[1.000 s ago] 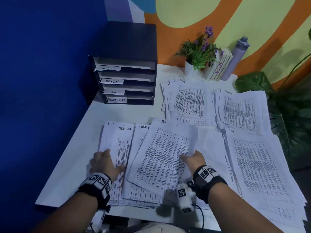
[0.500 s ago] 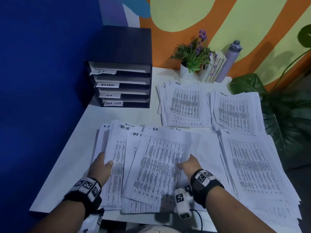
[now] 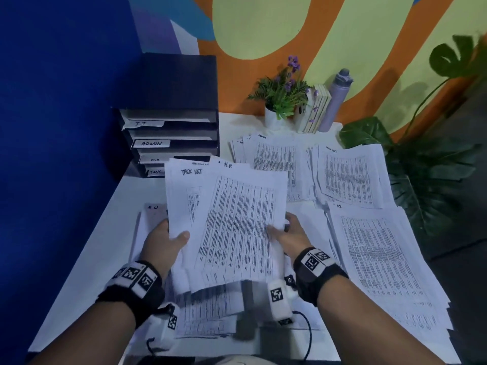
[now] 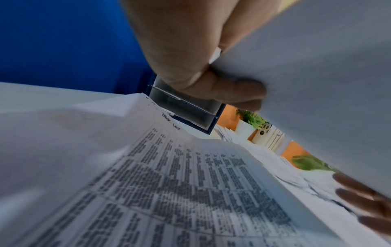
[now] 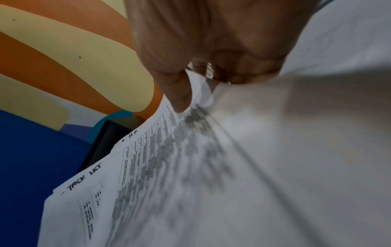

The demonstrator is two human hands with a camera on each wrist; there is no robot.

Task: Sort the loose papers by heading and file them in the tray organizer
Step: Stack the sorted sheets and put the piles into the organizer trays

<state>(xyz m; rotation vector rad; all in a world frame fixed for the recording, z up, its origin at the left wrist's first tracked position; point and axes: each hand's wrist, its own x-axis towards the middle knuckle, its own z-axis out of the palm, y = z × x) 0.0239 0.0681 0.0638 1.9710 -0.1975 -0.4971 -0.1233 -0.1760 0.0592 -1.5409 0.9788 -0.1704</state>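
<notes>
Both hands lift a sheaf of papers (image 3: 232, 227) (top sheet "H.R") off the desk's (image 3: 87, 259) near edge. Left hand (image 3: 164, 242) pinches its left side, thumb on top; right hand (image 3: 291, 237) clamps its right side likewise.

The papers (image 3: 237, 227) are white with dense black printed rows and black handwritten headings, and lie on a white surface (image 3: 87, 254). The tray organizer (image 3: 174, 106) is black with white labels lettered in black. The wall (image 3: 263, 25) behind is orange with pale yellow-green shapes beside deep blue; a plant (image 3: 283, 93) with purple flowers stands in a white pot, and the bottle (image 3: 337, 98) is lilac-grey.
</notes>
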